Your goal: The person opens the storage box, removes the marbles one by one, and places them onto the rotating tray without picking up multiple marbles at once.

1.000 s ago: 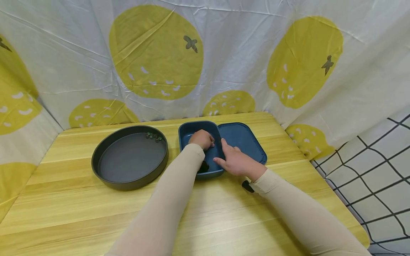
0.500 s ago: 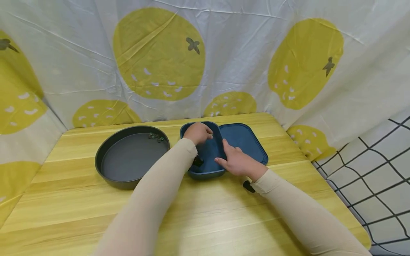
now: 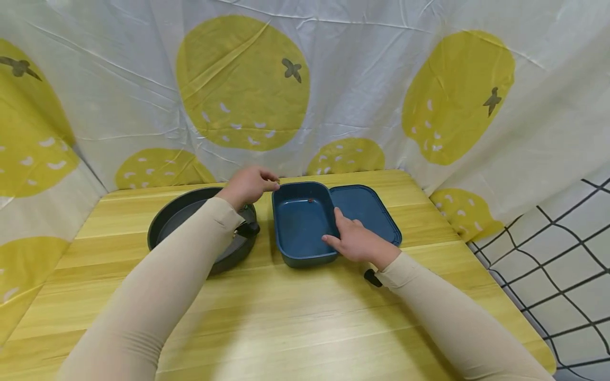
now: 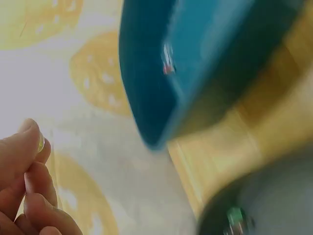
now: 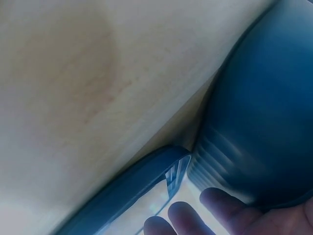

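My left hand (image 3: 250, 186) is between the round pan and the blue food container, above the table's back. Thumb and fingertips pinch a small clear yellowish marble (image 4: 41, 143), seen in the left wrist view. The rectangular container (image 3: 302, 227) stands upright, with one small reddish marble (image 3: 311, 200) near its far wall. At its right side my right hand (image 3: 359, 241) grips the wall, thumb over the rim and fingers along the outside. The dark grey pan (image 3: 164, 225) is partly hidden by the left forearm; a greenish marble (image 4: 235, 214) shows in it in the left wrist view.
A flat blue lid (image 3: 362, 206) lies right of the container, next to the right hand. Behind the wooden table (image 3: 305, 317) hangs a white curtain (image 3: 352, 79) with yellow fruit prints. Black-lined fabric (image 3: 562, 275) hangs beyond the right edge.
My left hand has come up out of the container and moved left toward the pan, carrying a marble. The right hand stays at the container's right wall.
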Tool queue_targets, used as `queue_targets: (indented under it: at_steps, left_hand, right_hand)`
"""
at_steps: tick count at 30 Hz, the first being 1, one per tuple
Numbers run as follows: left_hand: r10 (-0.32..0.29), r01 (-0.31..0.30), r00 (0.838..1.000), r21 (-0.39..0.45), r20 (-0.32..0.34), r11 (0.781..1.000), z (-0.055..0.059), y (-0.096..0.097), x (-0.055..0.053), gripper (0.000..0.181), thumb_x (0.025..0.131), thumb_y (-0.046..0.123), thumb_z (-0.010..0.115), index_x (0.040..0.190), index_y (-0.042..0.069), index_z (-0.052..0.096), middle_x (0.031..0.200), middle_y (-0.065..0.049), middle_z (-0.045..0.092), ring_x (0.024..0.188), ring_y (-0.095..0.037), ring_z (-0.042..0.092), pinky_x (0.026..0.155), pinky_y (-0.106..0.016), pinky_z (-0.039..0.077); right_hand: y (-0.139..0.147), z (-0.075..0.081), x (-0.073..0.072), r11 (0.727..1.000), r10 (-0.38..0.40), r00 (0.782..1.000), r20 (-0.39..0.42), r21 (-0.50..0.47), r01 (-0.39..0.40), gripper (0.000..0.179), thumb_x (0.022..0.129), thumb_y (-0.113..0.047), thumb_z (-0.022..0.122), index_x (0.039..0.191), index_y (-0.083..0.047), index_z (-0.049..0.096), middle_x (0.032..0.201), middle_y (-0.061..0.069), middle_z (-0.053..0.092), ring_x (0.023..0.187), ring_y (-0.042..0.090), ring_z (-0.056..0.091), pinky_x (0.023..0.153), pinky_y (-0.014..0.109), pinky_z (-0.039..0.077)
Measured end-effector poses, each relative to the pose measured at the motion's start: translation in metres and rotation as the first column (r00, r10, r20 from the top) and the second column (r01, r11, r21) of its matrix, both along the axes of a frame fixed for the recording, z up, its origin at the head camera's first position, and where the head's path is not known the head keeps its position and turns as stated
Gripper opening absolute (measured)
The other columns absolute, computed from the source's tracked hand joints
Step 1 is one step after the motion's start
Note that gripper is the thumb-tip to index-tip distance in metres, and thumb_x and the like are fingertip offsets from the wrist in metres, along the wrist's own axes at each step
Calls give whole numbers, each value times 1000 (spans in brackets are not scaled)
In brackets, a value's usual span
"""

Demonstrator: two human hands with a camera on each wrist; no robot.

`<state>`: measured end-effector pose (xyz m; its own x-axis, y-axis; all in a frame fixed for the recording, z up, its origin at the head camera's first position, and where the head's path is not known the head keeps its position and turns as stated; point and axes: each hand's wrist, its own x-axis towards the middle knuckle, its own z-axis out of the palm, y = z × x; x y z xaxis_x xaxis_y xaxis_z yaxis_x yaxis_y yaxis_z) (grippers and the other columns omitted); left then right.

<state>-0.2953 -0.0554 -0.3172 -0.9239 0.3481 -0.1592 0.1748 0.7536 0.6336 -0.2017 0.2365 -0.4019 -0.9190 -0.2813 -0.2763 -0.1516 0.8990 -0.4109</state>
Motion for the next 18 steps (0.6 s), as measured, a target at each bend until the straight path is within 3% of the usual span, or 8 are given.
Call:
queue_targets:
  at_steps: [6, 13, 18]
  left_hand:
    - [37, -36, 999, -41, 10, 999, -4, -61, 6, 42, 109, 33, 59, 145, 12, 65, 153, -18, 57, 135, -40, 56, 102, -53, 50]
    - [97, -99, 995, -101, -24, 990, -23, -131, 14, 46, 109, 36, 59, 144, 7, 65, 151, -23, 58, 140, -47, 52, 110, -62, 45]
    - [149, -148, 989, -94, 6, 985, -37, -164, 20, 45, 109, 34, 58, 145, 6, 64, 154, -26, 54, 143, -51, 46, 115, -65, 40]
  right_hand:
    - [1, 0, 0, 1000, -6, 1000, 14, 11, 6, 96, 110, -55, 47, 168, -3, -9, 177, 19, 11, 160, 53, 14, 126, 64, 24]
    - [1, 0, -1, 1000, -8, 1000, 18, 13, 8, 97, 110, -56, 46, 168, -3, -10, 177, 18, 11, 160, 54, 12, 127, 65, 22]
    - [0, 1, 0, 1000, -4, 1000, 22, 12, 4, 97, 110, -56, 46, 168, -3, -11, 177, 19, 10, 160, 54, 11, 127, 65, 22]
